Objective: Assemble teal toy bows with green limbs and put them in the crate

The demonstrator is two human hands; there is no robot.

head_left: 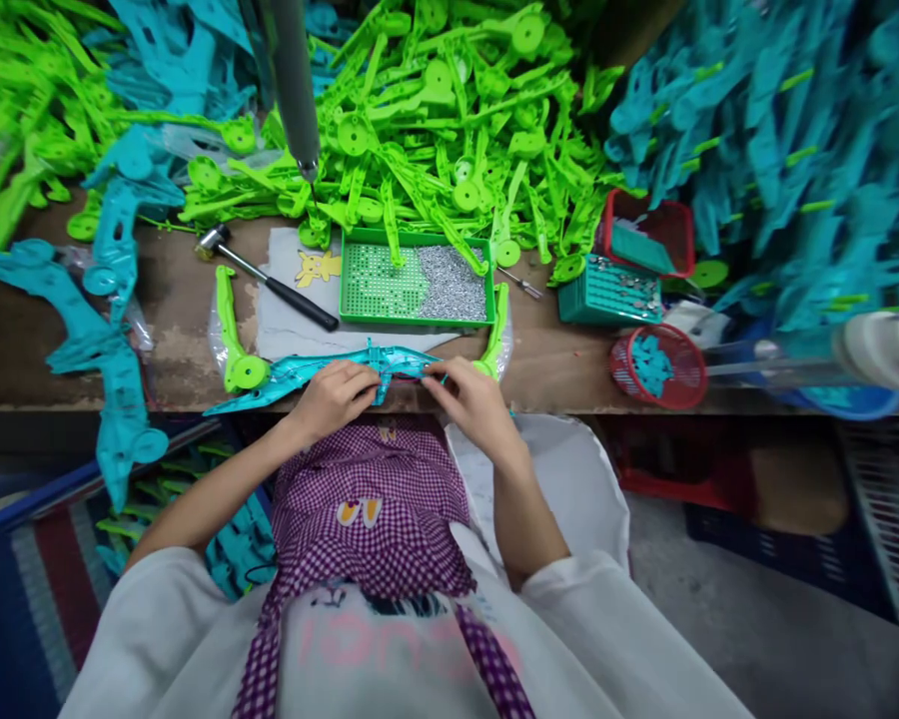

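Note:
A long blue plastic part [300, 371] lies along the bench's front edge, with a crosspiece near its middle. My left hand [340, 396] is closed on it just left of the crosspiece, fingertips against the plastic. Toward its right end, my right hand [473, 401] has thumb and fingers pinched at the part. A thin dark red strand, perhaps a wire, shows between the hands; whether my right fingers hold it I cannot tell. Green plastic arms flank the blue part: one [234, 335] on the left, another [495, 335] on the right, both on clear plastic.
Behind the hands are a green tray [343, 285] of small metal screws and a hammer [281, 290]. A power screwdriver [292, 90] hangs above. Green parts [449, 130] pile at the back. Right stand a teal box [599, 300] and red basket [659, 389]; blue parts [116, 330] overhang the left edge.

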